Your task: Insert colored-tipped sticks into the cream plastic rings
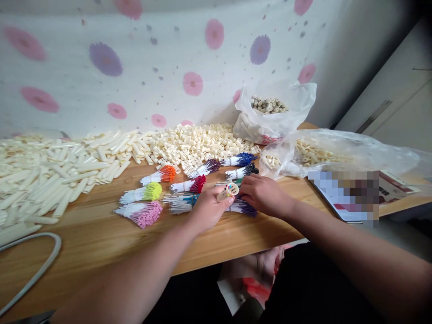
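Note:
My left hand (pixel 209 208) is closed round a short cream pen barrel piece (pixel 227 192), its open end tilted up towards me with small coloured ends inside the rim. Close beside it, my right hand (pixel 265 194) has its fingers bent together over the green-ended bundle (pixel 238 182); what they pinch is hidden. Around both hands lie bundles of thin white pen refills with coloured ends: purple (pixel 245 208), black (pixel 243 171), blue (pixel 239 159), red (pixel 189 185), light blue (pixel 182 202), orange (pixel 160 174), yellow (pixel 143 192) and pink (pixel 141 213).
Long cream tubes (pixel 67 175) cover the table's left. Short slotted cream pieces (pixel 199 144) are heaped behind the bundles. Plastic bags (pixel 275 117) of small parts stand at the back right, near a booklet (pixel 344 195). A white cable (pixel 50 261) curves at front left.

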`<state>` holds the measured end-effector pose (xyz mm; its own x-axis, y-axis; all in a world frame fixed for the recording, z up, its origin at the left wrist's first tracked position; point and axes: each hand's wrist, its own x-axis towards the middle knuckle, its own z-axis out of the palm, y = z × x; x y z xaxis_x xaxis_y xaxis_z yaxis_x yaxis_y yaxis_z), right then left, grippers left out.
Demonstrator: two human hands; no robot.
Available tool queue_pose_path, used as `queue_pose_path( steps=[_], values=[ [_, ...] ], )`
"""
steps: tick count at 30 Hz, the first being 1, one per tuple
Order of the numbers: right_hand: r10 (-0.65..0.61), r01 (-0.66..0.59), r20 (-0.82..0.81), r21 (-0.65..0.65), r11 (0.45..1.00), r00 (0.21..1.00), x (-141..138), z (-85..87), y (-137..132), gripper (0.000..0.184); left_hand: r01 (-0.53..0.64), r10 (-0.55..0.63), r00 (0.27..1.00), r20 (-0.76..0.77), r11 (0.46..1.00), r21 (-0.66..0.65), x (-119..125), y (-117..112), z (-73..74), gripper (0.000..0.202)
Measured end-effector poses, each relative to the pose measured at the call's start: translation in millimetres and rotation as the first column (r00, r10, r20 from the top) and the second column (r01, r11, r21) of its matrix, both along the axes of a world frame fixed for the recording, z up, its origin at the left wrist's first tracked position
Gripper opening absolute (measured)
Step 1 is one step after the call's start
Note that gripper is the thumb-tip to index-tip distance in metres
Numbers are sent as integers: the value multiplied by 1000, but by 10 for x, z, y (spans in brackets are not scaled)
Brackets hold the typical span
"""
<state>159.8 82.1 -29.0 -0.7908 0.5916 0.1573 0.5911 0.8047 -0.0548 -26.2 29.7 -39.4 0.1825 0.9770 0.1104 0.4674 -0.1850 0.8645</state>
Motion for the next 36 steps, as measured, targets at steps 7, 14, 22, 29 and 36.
queue_pose_path(
  steps=[7, 14, 22, 29, 36],
  values=[
    [-41, 35, 60, 111, 993, 997, -27, 49, -11, 15, -1, 2, 1000, -14, 998, 64, -2, 10, -62, 12],
    [-188, 191, -37, 105, 976, 981, 467, 261, 44, 19, -21, 20, 999, 28, 999, 31, -15, -18, -80, 14],
    [29, -84, -336, -151, 985, 941, 288, 446, -199, 18, 28, -30, 981, 192, 1000, 12, -30, -71, 127, 23],
    [-148, -166, -647, -398, 902, 748, 15, 274, -126, 12, 39, -27, 963, 268, 998, -40, -49, -45, 118, 21],
    [-495, -433, -699, -712, 554, 516, -6, 223, -98, 18, 100, -71, 895, 440, 994, -43, -103, -36, 22, 22]
  ],
)
